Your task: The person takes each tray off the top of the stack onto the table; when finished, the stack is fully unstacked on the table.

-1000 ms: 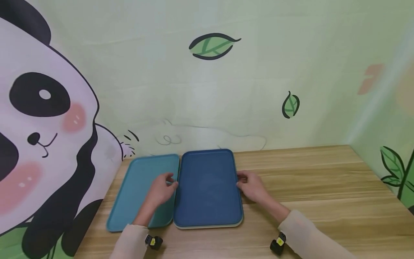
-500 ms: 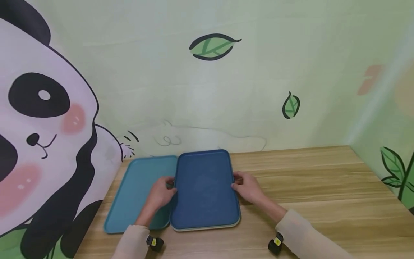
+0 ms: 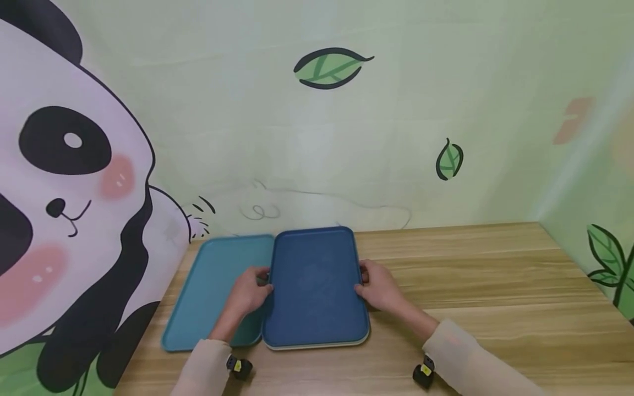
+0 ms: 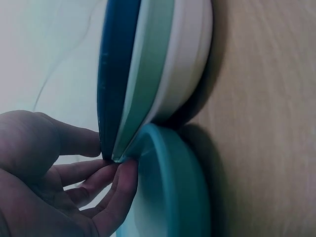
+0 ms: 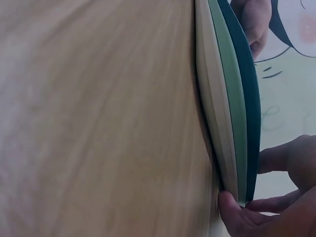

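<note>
Pale green walls (image 3: 223,110) rise behind and to the right of your wood-grained worktop (image 3: 470,275), with a large printed panda (image 3: 89,220) filling the left side. Two printed leaves (image 3: 331,69) float on the back wall, a thin scribbled line (image 3: 260,212) runs low across it, and a leafy plant print (image 3: 606,250) stands at the far right.

Just left of centre, near the back wall, sits your stack of trays (image 5: 234,108), a dark blue tray (image 3: 317,286) uppermost. From the side you see a light green tray (image 4: 150,59) under it, then a cream edge (image 4: 185,59) — one tray or more, you cannot tell.

Your left hand (image 3: 249,291) and right hand (image 3: 380,285) grasp the stack's opposite long sides, thumbs at the blue rim and fingers lower down.

What crowds you is the teal tray (image 3: 213,291), lying flat close along the stack's left side — whether the two touch or overlap slightly is hard to tell. Your left hand works over it, fingers in the narrow meeting of the rims, and your left forearm hides part of it. On your right, bare worktop borders the stack.
</note>
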The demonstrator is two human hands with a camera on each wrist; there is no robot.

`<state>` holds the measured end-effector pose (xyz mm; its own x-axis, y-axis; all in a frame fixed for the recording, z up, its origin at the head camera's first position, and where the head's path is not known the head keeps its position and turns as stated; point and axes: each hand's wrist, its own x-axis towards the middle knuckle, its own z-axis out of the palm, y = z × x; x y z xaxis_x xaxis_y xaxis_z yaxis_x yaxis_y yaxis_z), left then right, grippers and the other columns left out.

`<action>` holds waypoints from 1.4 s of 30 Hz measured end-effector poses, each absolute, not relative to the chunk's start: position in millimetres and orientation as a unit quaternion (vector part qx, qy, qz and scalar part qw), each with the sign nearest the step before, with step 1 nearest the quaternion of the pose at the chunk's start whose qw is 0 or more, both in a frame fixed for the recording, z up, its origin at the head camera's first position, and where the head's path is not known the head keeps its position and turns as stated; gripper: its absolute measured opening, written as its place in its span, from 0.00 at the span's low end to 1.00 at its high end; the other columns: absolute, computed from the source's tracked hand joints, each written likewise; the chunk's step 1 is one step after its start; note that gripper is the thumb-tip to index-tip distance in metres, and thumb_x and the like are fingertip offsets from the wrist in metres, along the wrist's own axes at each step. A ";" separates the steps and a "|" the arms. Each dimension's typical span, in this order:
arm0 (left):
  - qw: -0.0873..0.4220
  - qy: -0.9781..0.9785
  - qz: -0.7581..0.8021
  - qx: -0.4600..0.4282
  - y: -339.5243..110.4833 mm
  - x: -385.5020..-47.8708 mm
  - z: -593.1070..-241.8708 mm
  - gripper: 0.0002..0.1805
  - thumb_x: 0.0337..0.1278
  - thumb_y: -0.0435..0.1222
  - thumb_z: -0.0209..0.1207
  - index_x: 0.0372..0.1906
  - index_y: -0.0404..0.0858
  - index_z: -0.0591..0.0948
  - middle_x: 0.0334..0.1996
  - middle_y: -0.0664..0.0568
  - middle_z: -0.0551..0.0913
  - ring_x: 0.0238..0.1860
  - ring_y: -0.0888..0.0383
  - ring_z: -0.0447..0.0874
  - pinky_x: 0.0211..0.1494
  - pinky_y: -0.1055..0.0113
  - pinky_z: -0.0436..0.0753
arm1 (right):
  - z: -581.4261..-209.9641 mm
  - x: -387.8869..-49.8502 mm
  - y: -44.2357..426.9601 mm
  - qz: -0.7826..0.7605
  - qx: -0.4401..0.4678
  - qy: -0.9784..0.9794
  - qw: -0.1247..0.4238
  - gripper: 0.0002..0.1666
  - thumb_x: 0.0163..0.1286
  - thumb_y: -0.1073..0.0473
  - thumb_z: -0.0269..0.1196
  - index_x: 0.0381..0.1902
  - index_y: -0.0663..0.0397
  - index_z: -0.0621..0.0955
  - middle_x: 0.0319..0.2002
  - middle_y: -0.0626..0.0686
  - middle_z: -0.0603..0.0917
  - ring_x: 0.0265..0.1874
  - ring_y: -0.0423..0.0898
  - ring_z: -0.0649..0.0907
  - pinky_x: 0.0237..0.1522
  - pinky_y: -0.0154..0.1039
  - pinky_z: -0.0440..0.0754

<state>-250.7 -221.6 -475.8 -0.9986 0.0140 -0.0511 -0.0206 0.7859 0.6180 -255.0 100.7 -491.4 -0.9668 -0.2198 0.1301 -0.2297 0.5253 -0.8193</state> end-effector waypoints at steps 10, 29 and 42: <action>0.032 0.934 0.355 -0.003 -217.8 -250.0 -474.7 0.27 0.74 0.30 0.60 0.74 0.29 0.73 0.62 0.34 0.78 0.61 0.36 0.82 0.53 0.47 0.87 | -489.3 -253.1 103.0 0.422 0.134 -0.895 0.053 0.32 0.58 0.75 0.67 0.63 0.78 0.79 0.40 0.62 0.79 0.42 0.54 0.78 0.45 0.47 0.79; 0.032 0.933 0.359 -0.005 -221.4 -251.2 -476.9 0.27 0.74 0.30 0.61 0.73 0.28 0.73 0.62 0.33 0.79 0.60 0.35 0.82 0.53 0.46 0.86 | -460.6 -253.5 107.6 0.604 0.049 -0.786 -0.118 0.34 0.75 0.71 0.61 0.77 0.68 0.69 0.53 0.66 0.80 0.43 0.53 0.85 0.41 0.50 0.91; 0.039 0.931 0.362 -0.002 -221.9 -253.8 -476.9 0.27 0.74 0.29 0.62 0.73 0.27 0.73 0.61 0.31 0.79 0.60 0.34 0.82 0.51 0.48 0.87 | -462.8 -263.3 115.8 0.685 0.008 -0.704 -0.186 0.33 0.74 0.70 0.61 0.75 0.68 0.70 0.46 0.62 0.86 0.38 0.50 0.87 0.40 0.46 0.91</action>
